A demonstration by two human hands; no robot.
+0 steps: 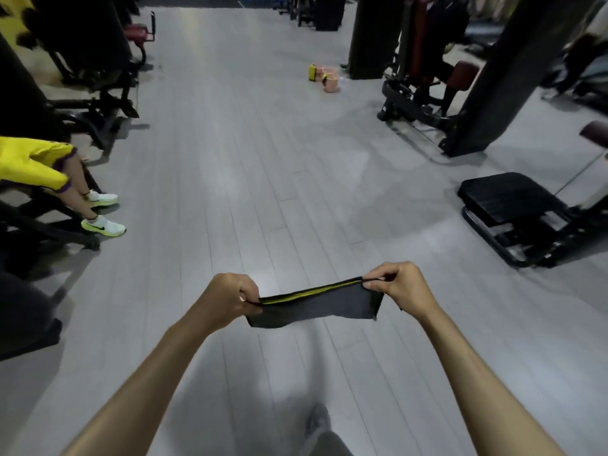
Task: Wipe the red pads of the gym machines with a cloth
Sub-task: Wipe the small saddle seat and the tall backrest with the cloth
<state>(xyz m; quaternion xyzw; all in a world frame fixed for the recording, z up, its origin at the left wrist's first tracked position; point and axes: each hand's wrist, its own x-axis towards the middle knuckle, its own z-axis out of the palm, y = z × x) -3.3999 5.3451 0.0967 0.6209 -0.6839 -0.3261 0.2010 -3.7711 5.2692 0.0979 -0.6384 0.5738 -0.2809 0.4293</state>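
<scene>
A dark grey cloth (316, 306) with a yellow inner edge is stretched between my two hands in front of me, above the grey floor. My left hand (227, 296) pinches its left end and my right hand (399, 286) pinches its right end. Red pads show on machines around the aisle: a seat pad (136, 31) at the far left, a pad (464, 74) on the machine at the right, and a dark red pad (594, 133) at the right edge. None is within reach of the cloth.
A seated person in yellow shorts and white shoes (103, 225) is at the left. A black footplate (510, 195) lies at the right. Pink buckets (330, 81) stand far ahead in the aisle. A black pillar (493, 74) rises at the right. My own foot (317, 419) is below.
</scene>
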